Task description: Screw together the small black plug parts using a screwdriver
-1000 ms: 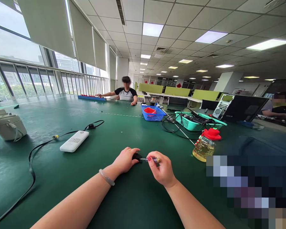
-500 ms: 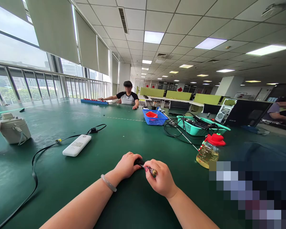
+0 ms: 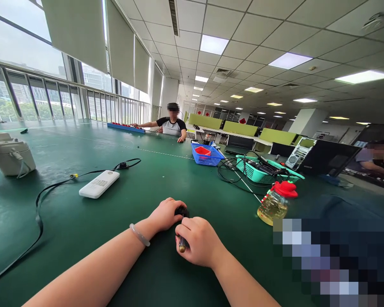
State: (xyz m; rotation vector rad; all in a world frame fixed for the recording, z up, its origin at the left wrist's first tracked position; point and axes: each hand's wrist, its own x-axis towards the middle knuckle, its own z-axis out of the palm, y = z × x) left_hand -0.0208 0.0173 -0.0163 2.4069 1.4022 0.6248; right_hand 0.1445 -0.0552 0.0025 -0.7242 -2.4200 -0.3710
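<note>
My left hand (image 3: 168, 213), with a pale bangle on its wrist, is closed around a small black object (image 3: 181, 210) low over the green table. Its exact kind is hidden by the fingers. Wrapped around a slim screwdriver-like tool (image 3: 182, 246) is my right hand (image 3: 195, 238); the tool's dark handle ends in a brass-coloured tip that points back toward me. The tool's front end meets the black object, but the contact point is covered by my fingers. Both hands are close together at the front middle of the table (image 3: 141, 187).
A white power bank (image 3: 100, 184) and a black strap (image 3: 38, 213) lie left, near a beige bottle (image 3: 13, 155). Right are a red-lidded jar (image 3: 273, 207), a blue basket (image 3: 208, 155) and a green basket (image 3: 259, 170) with cables. A person (image 3: 173, 125) sits across the table.
My right hand has swung the tool round, so its handle end now points toward me instead of to the right. The view has shifted slightly. My left hand keeps hold of the black object.
</note>
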